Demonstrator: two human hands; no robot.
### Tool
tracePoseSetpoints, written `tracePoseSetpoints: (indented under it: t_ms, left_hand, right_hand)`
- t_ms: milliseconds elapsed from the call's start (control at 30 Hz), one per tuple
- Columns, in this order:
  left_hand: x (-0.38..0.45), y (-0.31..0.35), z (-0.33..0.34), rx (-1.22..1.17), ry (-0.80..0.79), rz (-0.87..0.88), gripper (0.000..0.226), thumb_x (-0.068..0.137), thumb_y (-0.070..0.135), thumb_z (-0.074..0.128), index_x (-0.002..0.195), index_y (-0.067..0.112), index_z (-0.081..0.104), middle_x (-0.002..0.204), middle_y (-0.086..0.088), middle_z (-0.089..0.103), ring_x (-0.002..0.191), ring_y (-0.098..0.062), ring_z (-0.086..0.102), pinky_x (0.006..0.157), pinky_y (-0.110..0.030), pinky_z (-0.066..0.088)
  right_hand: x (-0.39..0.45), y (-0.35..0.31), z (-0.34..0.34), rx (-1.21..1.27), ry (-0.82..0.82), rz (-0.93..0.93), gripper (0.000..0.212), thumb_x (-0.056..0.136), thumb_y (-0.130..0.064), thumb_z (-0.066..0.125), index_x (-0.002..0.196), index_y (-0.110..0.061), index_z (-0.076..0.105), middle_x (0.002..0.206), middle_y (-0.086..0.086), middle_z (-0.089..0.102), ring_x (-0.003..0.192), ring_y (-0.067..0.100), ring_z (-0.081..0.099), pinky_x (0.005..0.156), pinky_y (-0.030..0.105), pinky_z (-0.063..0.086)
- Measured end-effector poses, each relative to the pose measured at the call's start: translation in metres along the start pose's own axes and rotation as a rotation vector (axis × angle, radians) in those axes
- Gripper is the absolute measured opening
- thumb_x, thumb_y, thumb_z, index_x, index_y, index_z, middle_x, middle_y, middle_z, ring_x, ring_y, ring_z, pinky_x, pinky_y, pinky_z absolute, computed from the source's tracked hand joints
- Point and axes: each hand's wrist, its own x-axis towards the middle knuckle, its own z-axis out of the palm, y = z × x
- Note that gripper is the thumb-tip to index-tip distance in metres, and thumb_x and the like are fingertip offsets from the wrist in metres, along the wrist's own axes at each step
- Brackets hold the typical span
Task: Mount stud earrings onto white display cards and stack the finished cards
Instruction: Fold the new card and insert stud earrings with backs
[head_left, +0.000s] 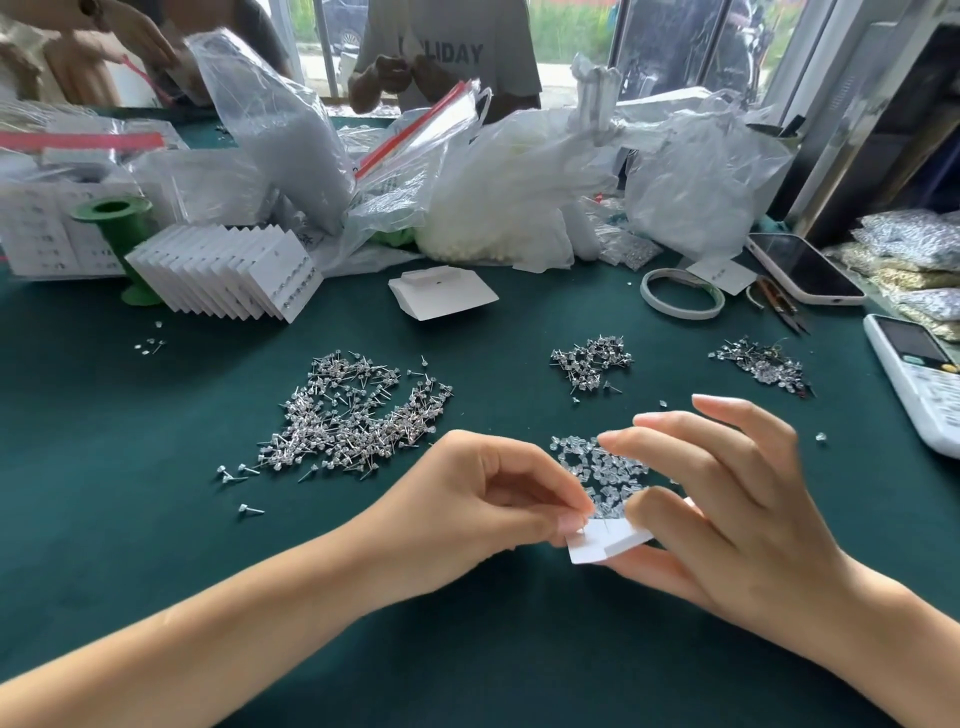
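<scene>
White display card (605, 545) low centre of frame, held between both hands above the green cloth (156, 519). Left hand (488, 499) pinches its left edge, fingers curled tight. Right hand (727, 509) cradles it from beneath, upper fingers spread. Stud earrings (348, 415) heaped upper left of hands; stacked cards (228, 270) far upper left.

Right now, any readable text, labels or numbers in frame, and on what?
"LIDAY": grey T-shirt of the person standing behind the table; the first letters are hidden by their hands.
White keypad device at the right edge: key markings too small to read.
Dark phone: screen blank.
</scene>
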Motion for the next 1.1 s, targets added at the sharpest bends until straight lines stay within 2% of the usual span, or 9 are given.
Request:
tracePoseSetpoints:
  t_ms: [133,267,600,800,1100]
  left_hand:
    - [0.0005,-0.0008,-0.0012,0.034,0.002,0.043,0.008,0.08,0.001,0.071,0.086,0.006,0.073,0.08,0.001,0.073,0.075,-0.01,0.068,0.073,-0.017,0.05]
    - [-0.0008,0.0008,-0.0004,0.077,0.006,0.064,0.009,0.08,0.0,0.071,0.085,0.007,0.073,0.08,0.002,0.073,0.075,-0.008,0.068,0.072,-0.016,0.049]
    - [-0.0014,0.0024,-0.0022,0.141,-0.007,0.072,0.01,0.08,0.0,0.071,0.086,0.008,0.073,0.079,0.003,0.073,0.075,-0.009,0.069,0.073,-0.017,0.051]
    - [-0.0026,0.0034,0.0007,0.204,0.02,0.11,0.011,0.079,0.0,0.072,0.083,0.009,0.073,0.076,0.007,0.072,0.069,-0.005,0.066,0.068,-0.013,0.047]
    - [-0.0027,0.0011,0.0004,0.216,0.055,0.14,0.012,0.079,0.002,0.073,0.082,0.013,0.074,0.079,0.003,0.073,0.07,-0.007,0.067,0.07,-0.017,0.051]
  right_hand:
    - [0.0004,-0.0007,-0.0008,0.01,-0.01,0.0,0.036,0.092,-0.045,0.059,0.079,-0.016,0.042,0.119,0.004,0.051,0.107,0.022,0.052,0.103,0.039,0.03]
    - [0.0007,-0.0009,-0.0013,-0.001,-0.015,-0.006,0.038,0.089,-0.045,0.063,0.079,-0.016,0.042,0.119,0.004,0.051,0.108,0.022,0.052,0.103,0.039,0.031]
    - [0.0013,-0.0013,-0.002,0.003,-0.011,-0.022,0.033,0.094,-0.041,0.057,0.08,-0.015,0.042,0.118,0.005,0.051,0.107,0.022,0.052,0.102,0.04,0.03]
    - [0.0001,-0.0016,-0.0029,-0.001,-0.022,-0.013,0.034,0.092,-0.042,0.061,0.079,-0.015,0.044,0.119,0.004,0.051,0.107,0.022,0.052,0.102,0.04,0.031]
    - [-0.0012,-0.0013,-0.0016,-0.014,-0.022,0.002,0.034,0.094,-0.042,0.055,0.08,-0.014,0.043,0.119,0.005,0.05,0.107,0.024,0.052,0.103,0.041,0.03]
